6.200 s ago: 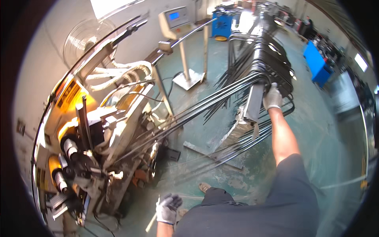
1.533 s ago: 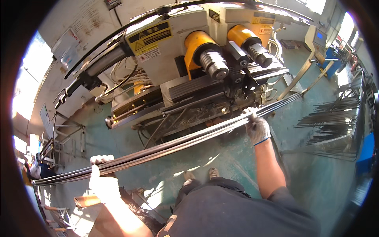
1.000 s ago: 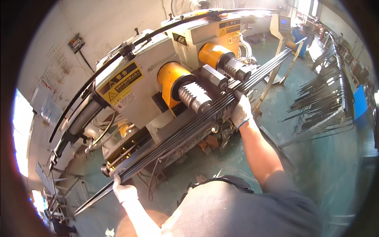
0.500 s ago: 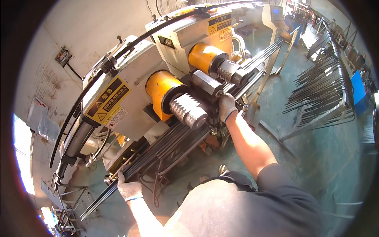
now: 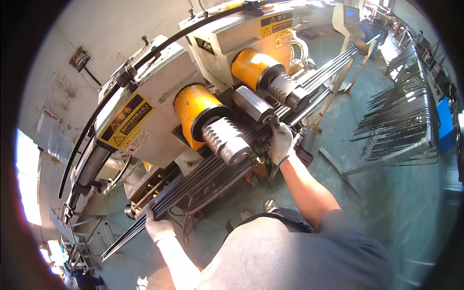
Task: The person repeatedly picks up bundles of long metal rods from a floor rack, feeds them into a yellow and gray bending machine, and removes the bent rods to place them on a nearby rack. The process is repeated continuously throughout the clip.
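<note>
A bundle of long, thin dark metal rods (image 5: 183,187) runs slantwise across the front of a machine, from lower left to upper right. At its lower left part, my gloved left hand (image 5: 158,227) is closed round the rods. My gloved right hand (image 5: 281,143) is closed at the rods farther right, just below the end of a grey six-sided metal block (image 5: 252,104); its fingertips are partly hidden. Between my hands, a ribbed steel roller (image 5: 226,140) on an orange housing (image 5: 195,110) sticks out over the rods. A second ribbed roller (image 5: 288,91) stands beyond the block.
The machine's pale body (image 5: 162,77) fills the upper left, with a black hose (image 5: 193,36) arching over it. At the right, a rack (image 5: 396,153) holds many bent dark rods. A control box (image 5: 349,18) stands at the back, and a slanted support frame (image 5: 333,104) carries the rods' far end.
The view has shifted slightly. My right hand has turned and slid a little down from the block's end, showing more of its back. My left hand stays on the rods.
</note>
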{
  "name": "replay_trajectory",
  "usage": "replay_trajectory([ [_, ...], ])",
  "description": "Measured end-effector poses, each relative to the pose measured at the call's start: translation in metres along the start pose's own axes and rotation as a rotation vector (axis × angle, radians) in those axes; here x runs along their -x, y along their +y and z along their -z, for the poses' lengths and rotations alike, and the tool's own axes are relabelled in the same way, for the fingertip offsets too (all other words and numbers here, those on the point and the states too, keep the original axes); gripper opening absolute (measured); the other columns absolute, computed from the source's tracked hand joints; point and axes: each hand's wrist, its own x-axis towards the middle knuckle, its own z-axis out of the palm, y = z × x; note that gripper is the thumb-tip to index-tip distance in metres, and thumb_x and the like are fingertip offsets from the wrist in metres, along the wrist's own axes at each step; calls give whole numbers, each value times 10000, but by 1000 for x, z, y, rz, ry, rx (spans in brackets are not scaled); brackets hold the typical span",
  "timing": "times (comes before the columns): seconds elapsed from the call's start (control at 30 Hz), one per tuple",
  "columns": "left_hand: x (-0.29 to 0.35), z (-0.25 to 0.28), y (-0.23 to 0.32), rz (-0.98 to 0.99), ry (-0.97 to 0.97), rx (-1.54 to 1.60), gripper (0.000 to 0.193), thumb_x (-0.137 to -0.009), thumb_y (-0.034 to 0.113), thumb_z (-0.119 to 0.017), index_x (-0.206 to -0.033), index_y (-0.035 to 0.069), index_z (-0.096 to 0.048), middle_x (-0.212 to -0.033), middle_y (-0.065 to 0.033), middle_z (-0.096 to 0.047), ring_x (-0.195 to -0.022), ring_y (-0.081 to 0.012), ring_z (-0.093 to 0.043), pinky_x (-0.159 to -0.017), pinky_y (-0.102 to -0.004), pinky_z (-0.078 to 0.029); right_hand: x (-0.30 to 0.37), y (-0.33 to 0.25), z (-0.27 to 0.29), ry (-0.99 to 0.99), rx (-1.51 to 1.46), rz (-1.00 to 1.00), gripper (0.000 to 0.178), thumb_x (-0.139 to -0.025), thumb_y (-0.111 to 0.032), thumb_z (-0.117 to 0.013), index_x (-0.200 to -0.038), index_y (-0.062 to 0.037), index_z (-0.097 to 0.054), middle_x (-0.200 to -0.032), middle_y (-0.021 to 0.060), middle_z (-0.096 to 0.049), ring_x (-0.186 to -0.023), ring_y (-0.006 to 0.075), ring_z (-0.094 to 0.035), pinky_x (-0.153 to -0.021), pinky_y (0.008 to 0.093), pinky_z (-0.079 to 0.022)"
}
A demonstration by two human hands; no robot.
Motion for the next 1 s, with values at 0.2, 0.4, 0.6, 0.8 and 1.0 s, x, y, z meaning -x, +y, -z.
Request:
replay_trajectory([
  [0.2,30,-41,-37,49,55,63,399,-1164,281,-656,-1414,-28,-698,-1408,-186,-749,-1348,-366,-701,-1198,-572,-573,19,14,31,114,238,124,442,-1196,-375,-634,-1212,44,-775,-1044,116,-760,-1005,191,-682,-948,362,-535],
  [0.4,-9,29,35,-129,34,102,322,-1188,246,-616,-1374,6,-722,-1314,-163,-786,-1287,-345,-740,-1190,-533,-582,35,67,126,148,143,-9,534,-1159,-446,-688,-1346,49,-760,-1196,88,-805,-1131,196,-741,-1040,367,-568],
  [0.6,18,-11,-15,-152,125,57,302,-1160,226,-684,-1354,0,-735,-1324,-164,-791,-1235,-326,-765,-1154,-504,-611,45,90,178,133,278,-189,467,-1164,-482,-674,-1175,-31,-798,-1070,60,-806,-954,160,-730,-892,342,-582],
  [0.8,39,-41,-54,-8,121,130,390,-1143,224,-695,-1470,13,-668,-1446,-173,-752,-1373,-375,-700,-1265,-619,-505,35,113,166,17,256,-189,375,-1190,-383,-654,-1129,-28,-759,-1089,74,-806,-991,174,-765,-915,352,-603],
  [1.0,69,-68,-18,94,68,200,414,-1151,281,-657,-1460,7,-688,-1499,-216,-713,-1404,-449,-652,-1243,-684,-484,49,130,166,-46,369,-173,269,-1135,-265,-685,-1052,-15,-738,-1009,29,-718,-906,130,-653,-830,333,-571],
])
